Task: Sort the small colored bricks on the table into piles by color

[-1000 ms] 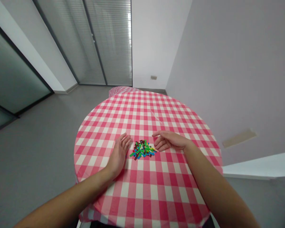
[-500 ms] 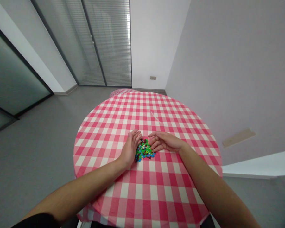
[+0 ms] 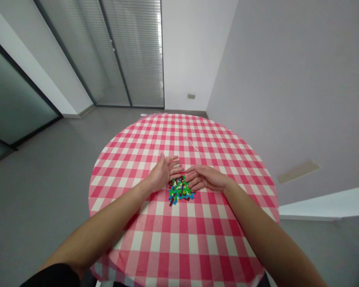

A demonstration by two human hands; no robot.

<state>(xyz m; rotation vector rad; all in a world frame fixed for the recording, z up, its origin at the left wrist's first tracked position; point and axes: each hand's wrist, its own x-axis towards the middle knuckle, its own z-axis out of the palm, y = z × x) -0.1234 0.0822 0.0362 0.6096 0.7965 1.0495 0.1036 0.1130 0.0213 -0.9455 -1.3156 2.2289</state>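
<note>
A small pile of green, blue, brown and white pieces (image 3: 180,191) lies on the red-and-white checked tablecloth (image 3: 191,227). At the pile's far left edge is my left hand (image 3: 165,171), its fingers apart and pointing right, with nothing held. My right hand (image 3: 207,177) rests on its side against the pile's right edge, palm facing left, fingers spread and holding nothing. The fingertips of both hands come close together just beyond the pile.
The round table stands near a wall on the right (image 3: 287,79). Beyond it are glass doors with blinds (image 3: 137,59) and a wall socket (image 3: 191,96). Grey floor (image 3: 48,179) shows to the left.
My left hand has moved from the pile's left side to its far left edge, and its fingers now point right. My right hand has hardly moved. The view has shifted slightly.
</note>
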